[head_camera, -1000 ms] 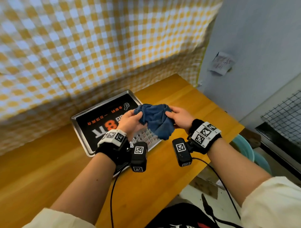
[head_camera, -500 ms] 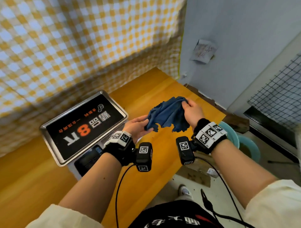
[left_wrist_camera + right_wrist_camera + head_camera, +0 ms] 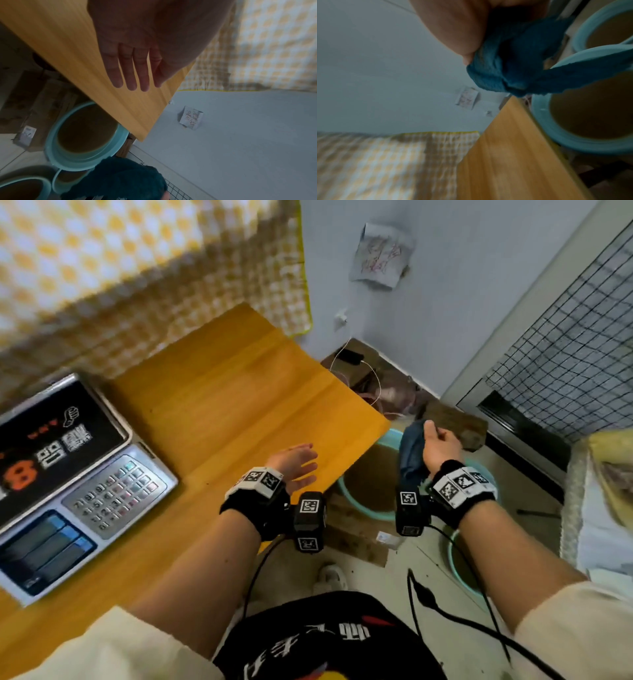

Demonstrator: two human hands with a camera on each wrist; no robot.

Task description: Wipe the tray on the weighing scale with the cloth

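The weighing scale (image 3: pixel 102 498) sits at the left on the wooden table (image 3: pixel 239 392), its steel tray (image 3: pixel 65 392) bearing a black printed sheet. My right hand (image 3: pixel 436 445) grips the dark blue cloth (image 3: pixel 411 453) beyond the table's right edge, above a teal basin (image 3: pixel 359 508); the cloth (image 3: pixel 513 65) hangs bunched from its fingers. My left hand (image 3: pixel 298 463) hovers flat over the table near that edge, fingers (image 3: pixel 130 70) straight and holding nothing. Both hands are well to the right of the tray.
A yellow checked cloth (image 3: pixel 120 268) hangs behind the table. Teal basins (image 3: pixel 82 135) stand on the floor to the right, beside a wire mesh panel (image 3: pixel 565 354) and a grey wall with a paper note (image 3: pixel 380 254). Cables run from both wrists.
My left hand let go of the cloth and opened flat. My right hand carried the cloth rightward off the table, over the basin. The view swung right, away from the scale.
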